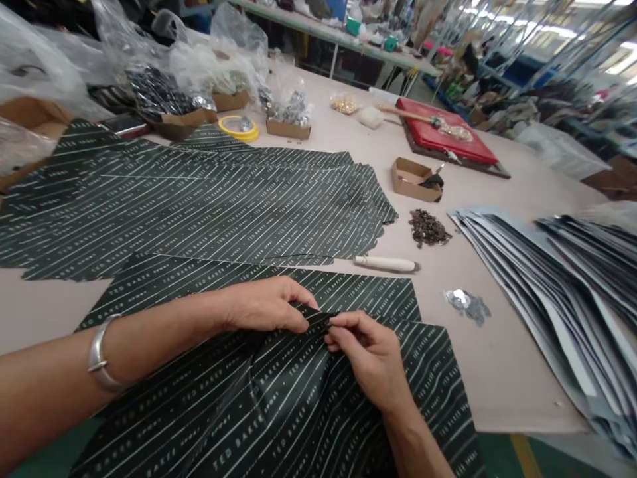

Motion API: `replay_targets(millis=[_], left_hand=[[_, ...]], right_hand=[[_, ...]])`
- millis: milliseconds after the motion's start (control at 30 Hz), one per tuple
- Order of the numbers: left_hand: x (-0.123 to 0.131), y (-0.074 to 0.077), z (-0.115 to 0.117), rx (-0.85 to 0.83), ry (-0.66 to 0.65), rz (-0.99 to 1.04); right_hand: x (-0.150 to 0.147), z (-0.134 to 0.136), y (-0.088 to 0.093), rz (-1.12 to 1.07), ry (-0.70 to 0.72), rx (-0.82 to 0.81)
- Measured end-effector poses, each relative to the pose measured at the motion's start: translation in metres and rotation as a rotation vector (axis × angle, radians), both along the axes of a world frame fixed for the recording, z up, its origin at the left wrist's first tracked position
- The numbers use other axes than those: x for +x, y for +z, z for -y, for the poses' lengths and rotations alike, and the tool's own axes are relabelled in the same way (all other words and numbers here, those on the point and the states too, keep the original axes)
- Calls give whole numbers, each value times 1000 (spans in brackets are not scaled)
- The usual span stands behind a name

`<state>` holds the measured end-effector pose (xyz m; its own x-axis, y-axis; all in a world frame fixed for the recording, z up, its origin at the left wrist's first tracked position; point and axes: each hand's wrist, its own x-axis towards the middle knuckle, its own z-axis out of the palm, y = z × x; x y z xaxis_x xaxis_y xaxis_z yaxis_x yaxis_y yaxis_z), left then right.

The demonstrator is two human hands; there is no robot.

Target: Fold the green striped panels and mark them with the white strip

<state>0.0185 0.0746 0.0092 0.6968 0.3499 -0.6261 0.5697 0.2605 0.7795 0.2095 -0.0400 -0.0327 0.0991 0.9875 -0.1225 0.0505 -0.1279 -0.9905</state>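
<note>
A dark green printed paper sheet (pixel 279 405) with white stripes and lettering lies at the table's near edge, bulging up in the middle. My left hand (pixel 263 304) pinches a raised fold of it, fingers pressed together. My right hand (pixel 371 355) pinches the same fold from the right, thumb and forefinger closed on something small that I cannot make out. A silver bracelet (pixel 99 355) sits on my left wrist.
More striped sheets (pixel 199 206) are fanned across the table behind. A white-handled awl (pixel 385 263), a pile of small dark fittings (pixel 428 229), silver bits (pixel 465 305) and a small cardboard box (pixel 413 179) lie to the right. Grey sheets (pixel 557 279) stack far right. A red pad (pixel 448 136) lies beyond.
</note>
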Motion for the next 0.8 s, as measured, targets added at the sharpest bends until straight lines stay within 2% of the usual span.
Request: replay_targets(millis=[233,467,800], left_hand=[[2,-3,4,-6,63,47],[-3,-8,9,-15,90,79],[-3,-7,12,88,70,72]], right_hand=[[1,1,3,113,17,79],[-1,3,1,139,18,68],[0,5,-2,216,44,69]])
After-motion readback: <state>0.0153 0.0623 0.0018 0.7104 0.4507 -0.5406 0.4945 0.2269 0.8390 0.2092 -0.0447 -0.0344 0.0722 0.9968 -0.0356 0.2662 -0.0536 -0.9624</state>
